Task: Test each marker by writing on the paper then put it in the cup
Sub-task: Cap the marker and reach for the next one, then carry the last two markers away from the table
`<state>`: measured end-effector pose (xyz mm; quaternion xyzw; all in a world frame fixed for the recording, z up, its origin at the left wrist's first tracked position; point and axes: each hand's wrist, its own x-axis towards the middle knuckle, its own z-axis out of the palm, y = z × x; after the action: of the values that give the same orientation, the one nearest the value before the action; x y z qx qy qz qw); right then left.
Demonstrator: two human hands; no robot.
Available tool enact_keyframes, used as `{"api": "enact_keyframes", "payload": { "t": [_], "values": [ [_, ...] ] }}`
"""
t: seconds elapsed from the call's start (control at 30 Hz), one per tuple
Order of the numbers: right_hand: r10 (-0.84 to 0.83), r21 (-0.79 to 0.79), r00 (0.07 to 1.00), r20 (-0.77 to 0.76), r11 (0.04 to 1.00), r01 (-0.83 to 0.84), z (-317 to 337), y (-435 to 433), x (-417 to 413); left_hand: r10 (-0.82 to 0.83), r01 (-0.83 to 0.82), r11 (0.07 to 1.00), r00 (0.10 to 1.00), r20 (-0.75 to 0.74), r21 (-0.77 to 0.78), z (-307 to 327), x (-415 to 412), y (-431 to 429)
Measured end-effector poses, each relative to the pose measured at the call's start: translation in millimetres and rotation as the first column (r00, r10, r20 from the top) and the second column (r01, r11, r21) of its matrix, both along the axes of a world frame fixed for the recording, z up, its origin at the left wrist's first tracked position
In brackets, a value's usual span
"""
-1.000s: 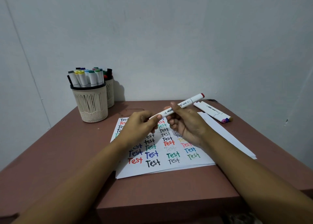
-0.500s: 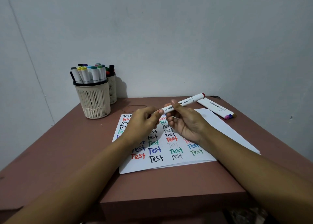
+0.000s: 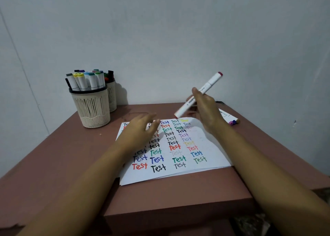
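My right hand (image 3: 205,109) grips a white marker (image 3: 212,81) with red ends, tilted up to the right above the far part of the paper (image 3: 210,164). Both caps appear to be on it. The paper lies on the brown table and carries several rows of the word "Test" in many colours. My left hand (image 3: 141,130) hovers over the paper's left side with its fingers relaxed and nothing in it. At the back left stands a cream mesh cup (image 3: 92,110) that holds several capped markers.
A second cream cup (image 3: 112,96) with pens stands behind the first. A few loose markers (image 3: 233,122) lie at the table's right edge behind my right hand. A grey wall rises close behind the table (image 3: 62,146).
My left hand has let go of the marker and dropped towards the paper. My right hand has lifted the marker and swung it more upright.
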<state>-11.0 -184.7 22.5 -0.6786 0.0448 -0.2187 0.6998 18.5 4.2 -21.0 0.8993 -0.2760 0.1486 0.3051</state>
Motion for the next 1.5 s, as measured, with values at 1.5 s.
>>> {"api": "enact_keyframes", "payload": {
  "t": [1.5],
  "values": [
    [-0.625, -0.943, 0.728, -0.281, 0.32, -0.089, -13.9, -93.5, 64.7, 0.024, 0.031, 0.911, 0.992, -0.127, 0.411, -10.8, 14.2, 0.3]
  ]
}}
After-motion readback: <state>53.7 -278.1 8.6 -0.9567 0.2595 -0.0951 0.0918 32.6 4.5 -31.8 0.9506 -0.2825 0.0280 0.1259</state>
